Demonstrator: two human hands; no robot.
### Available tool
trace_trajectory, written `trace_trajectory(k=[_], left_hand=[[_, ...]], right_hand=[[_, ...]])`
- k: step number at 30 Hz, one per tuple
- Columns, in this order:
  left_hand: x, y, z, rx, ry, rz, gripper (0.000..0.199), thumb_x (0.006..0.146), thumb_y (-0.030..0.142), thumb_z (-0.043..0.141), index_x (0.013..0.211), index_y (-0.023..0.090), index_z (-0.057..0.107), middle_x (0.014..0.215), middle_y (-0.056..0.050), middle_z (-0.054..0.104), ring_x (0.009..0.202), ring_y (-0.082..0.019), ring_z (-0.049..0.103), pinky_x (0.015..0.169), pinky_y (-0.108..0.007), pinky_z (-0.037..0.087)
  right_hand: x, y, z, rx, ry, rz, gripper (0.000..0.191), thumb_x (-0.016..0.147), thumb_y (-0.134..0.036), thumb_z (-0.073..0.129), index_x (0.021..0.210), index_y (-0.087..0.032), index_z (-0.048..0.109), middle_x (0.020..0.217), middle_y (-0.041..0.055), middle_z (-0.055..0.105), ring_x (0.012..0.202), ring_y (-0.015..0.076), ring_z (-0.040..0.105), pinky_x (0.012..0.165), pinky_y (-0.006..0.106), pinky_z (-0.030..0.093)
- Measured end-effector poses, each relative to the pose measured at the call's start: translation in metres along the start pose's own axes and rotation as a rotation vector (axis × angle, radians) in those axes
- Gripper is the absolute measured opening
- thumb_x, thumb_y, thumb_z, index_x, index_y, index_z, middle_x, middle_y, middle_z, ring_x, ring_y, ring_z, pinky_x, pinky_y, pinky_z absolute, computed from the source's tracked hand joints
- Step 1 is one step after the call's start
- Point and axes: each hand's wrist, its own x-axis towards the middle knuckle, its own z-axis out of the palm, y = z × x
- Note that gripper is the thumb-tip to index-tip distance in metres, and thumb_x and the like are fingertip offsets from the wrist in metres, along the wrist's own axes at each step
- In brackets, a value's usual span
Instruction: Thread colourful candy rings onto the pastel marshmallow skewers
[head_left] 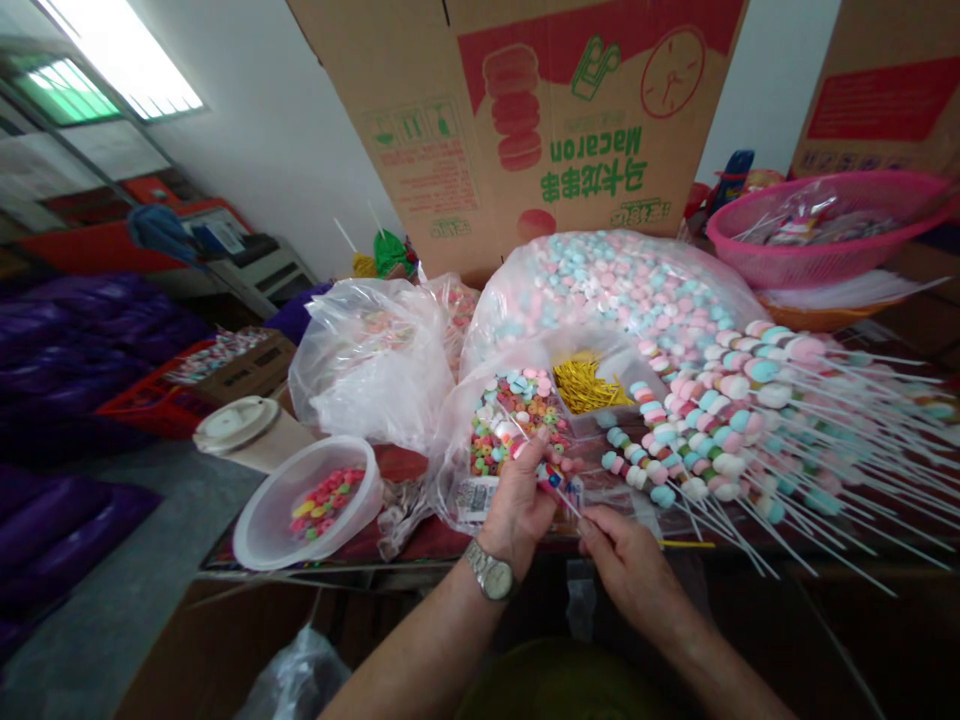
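My left hand [525, 495], with a metal watch on the wrist, is closed round a candy skewer [551, 478] in a printed wrapper. Lower right of it, my right hand [619, 555] pinches the skewer's white stick [571, 505]. Just beyond my hands lie ring candies [487, 445] in red, green and orange, in an open plastic bag. Gold twist ties [589, 385] fill a compartment behind them. To the right, many marshmallow skewers [727, 430] are piled with their white sticks pointing right.
A white bowl [251, 520] with some ring candies stands at the left, beside a lidded tub [236, 425]. Behind are a clear bag [367, 370], a large marshmallow bag [622, 285], a tall carton [585, 120] and a pink basket [825, 262].
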Motion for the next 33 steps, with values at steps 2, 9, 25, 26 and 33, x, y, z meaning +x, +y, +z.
trace_trajectory(k=[2,9,25,26,33], left_hand=[[0.0,0.001,-0.003,-0.011,-0.006,0.001,0.028,0.065,0.03,0.077,0.064,0.015,0.052,0.048,0.007,0.051,0.043,-0.007,0.05,0.063,-0.027,0.05],[-0.026,-0.033,-0.013,0.397,-0.109,-0.099,0.049,0.072,0.062,0.057,0.066,0.014,0.061,0.064,-0.005,0.063,0.068,-0.018,0.06,0.072,-0.031,0.047],[-0.045,0.078,-0.013,1.953,-0.836,0.472,0.034,0.091,0.043,0.043,0.115,0.022,0.056,0.096,-0.005,0.066,0.084,-0.02,0.061,0.076,-0.028,0.044],[-0.044,0.068,-0.017,1.909,-0.828,0.43,0.034,0.092,0.043,0.04,0.111,0.021,0.057,0.091,-0.005,0.066,0.079,-0.019,0.061,0.071,-0.026,0.043],[-0.044,0.024,-0.032,1.461,-0.459,0.224,0.04,0.093,0.046,0.031,0.086,0.016,0.057,0.065,0.0,0.056,0.054,-0.012,0.05,0.052,-0.023,0.038]], right_hand=[[-0.003,0.001,0.002,-0.078,-0.015,-0.052,0.029,0.089,-0.028,0.037,0.069,-0.018,0.057,0.061,0.0021,0.06,0.057,0.0152,0.056,0.054,0.024,0.04],[0.001,0.01,0.017,-0.436,0.244,-0.236,0.029,0.088,-0.016,0.032,0.078,-0.015,0.06,0.069,0.0089,0.066,0.064,0.0184,0.061,0.058,0.026,0.041],[-0.002,-0.009,-0.057,-0.846,0.186,-0.748,0.026,0.088,-0.01,0.039,0.078,-0.014,0.062,0.06,0.0042,0.056,0.062,0.0192,0.045,0.065,0.036,0.03],[0.0,-0.01,-0.058,-0.878,0.15,-0.75,0.027,0.087,-0.01,0.039,0.075,-0.015,0.062,0.059,0.0039,0.055,0.061,0.0193,0.045,0.065,0.036,0.03],[0.014,-0.008,-0.059,-0.681,0.173,-0.512,0.02,0.087,-0.024,0.046,0.097,-0.014,0.061,0.093,0.0117,0.064,0.078,0.0228,0.055,0.068,0.037,0.039]])
